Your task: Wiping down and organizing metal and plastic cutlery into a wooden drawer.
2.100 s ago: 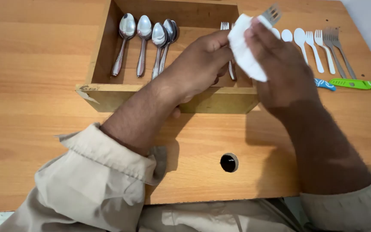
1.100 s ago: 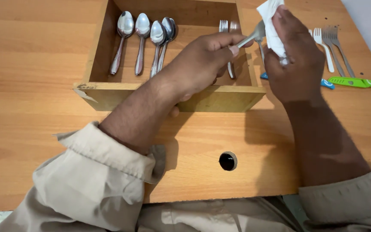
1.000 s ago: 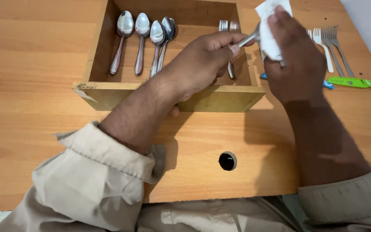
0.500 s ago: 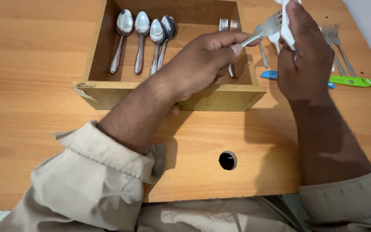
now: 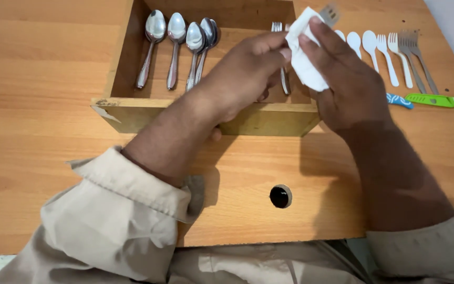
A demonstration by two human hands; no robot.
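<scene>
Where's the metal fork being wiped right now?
Head view, upper centre-right: the metal fork sits between both hands, its tines poking out of the white tissue above the wooden tray's right end.

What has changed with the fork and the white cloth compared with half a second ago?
The right hand has brought the white cloth back down over the metal fork, so only the tines now show; before, most of the fork was bare. The left hand still grips the handle end. The spoons in the wooden tray and the cutlery on the table lie as before.
</scene>
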